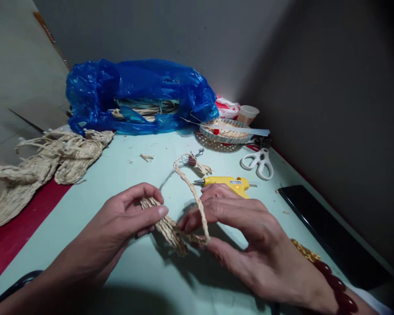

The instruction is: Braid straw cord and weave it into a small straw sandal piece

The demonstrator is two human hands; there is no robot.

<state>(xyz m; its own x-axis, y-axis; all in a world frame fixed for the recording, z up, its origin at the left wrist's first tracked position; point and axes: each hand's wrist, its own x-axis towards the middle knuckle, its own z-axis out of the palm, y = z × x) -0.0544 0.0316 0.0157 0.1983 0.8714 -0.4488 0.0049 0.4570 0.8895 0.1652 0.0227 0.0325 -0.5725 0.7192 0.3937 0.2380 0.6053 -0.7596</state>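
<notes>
A bundle of braided straw cord (169, 234), pale tan and folded into parallel strands, is pinched between the thumb and fingers of my left hand (124, 221). From its near end a loose length of the same braid (192, 186) arcs up and away over the table. My right hand (249, 240) has its thumb and fingers closed around the cord at the bundle's right end; the fingers partly hide the exact grip. Just beyond the right hand lies a yellow glue gun (231, 183), nozzle pointing left. A small dark red spool-like piece (191, 161) with straw ends sits behind the loop.
A blue plastic bag (144, 78) with straw strands inside stands at the back. Braided straw coils (82, 151) lie at the left edge. To the right are a round woven basket (228, 138), a paper cup (248, 114), white-handled scissors (259, 162) and a black phone-like slab (328, 232).
</notes>
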